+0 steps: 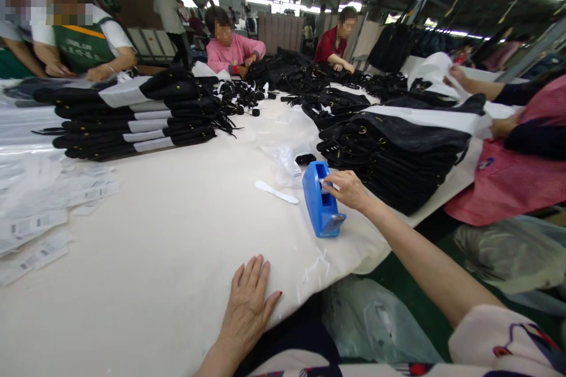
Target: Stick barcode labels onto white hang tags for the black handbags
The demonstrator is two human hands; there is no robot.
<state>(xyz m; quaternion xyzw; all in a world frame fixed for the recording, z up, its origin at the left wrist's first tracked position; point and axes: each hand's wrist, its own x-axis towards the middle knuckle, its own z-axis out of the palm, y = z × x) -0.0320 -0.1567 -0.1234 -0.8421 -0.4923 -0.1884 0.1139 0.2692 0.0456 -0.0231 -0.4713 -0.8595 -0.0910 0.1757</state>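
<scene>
Left hand [249,297], tape dispenser [314,205], blurred barcodes [35,225]

Open room at the left and middle of the counter [168,218], crowding at the back and right.
From the left hand [250,291], flat near the front edge, a bare stretch runs forward to the black stack [186,109] and leftward to the labelled packets [33,227]. A low white strip [276,192] lies just left of the blue tape dispenser [313,203], which stands in the way toward the black pile [398,156]. The right hand [347,188] is at the dispenser, its forearm [420,253] barring the approach from the right. Behind, crumpled clear plastic [283,150] narrows the lane beside the stack.
</scene>
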